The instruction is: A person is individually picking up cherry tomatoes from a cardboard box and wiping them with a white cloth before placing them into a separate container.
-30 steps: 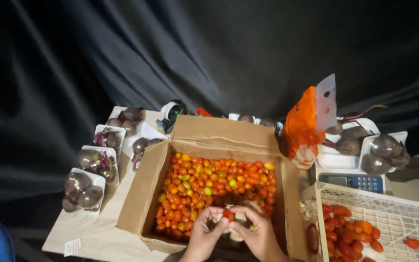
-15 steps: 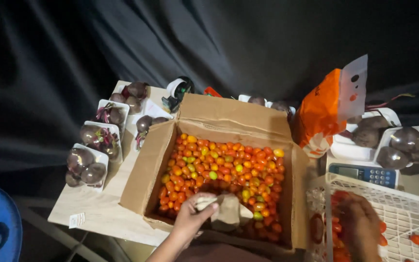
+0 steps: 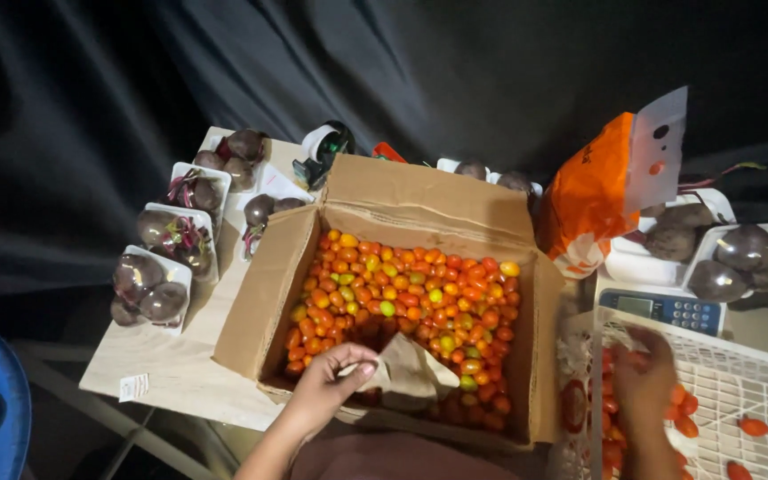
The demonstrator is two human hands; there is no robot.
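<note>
The left hand (image 3: 335, 378), lower centre of frame, pinches a brown paper flap (image 3: 411, 373) inside the cardboard box (image 3: 264, 302); the small tomatoes (image 3: 402, 289) lie directly above it. The right hand (image 3: 646, 373), lower right, is cupped down over tomatoes in the white crate (image 3: 757, 378); whether it grips any cannot be told

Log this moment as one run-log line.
left hand: in cardboard box, touching paper flap | right hand: over white crate, on tomatoes

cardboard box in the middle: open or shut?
Open. The cardboard box has its flaps folded out, with small orange and red tomatoes exposed inside.
</note>
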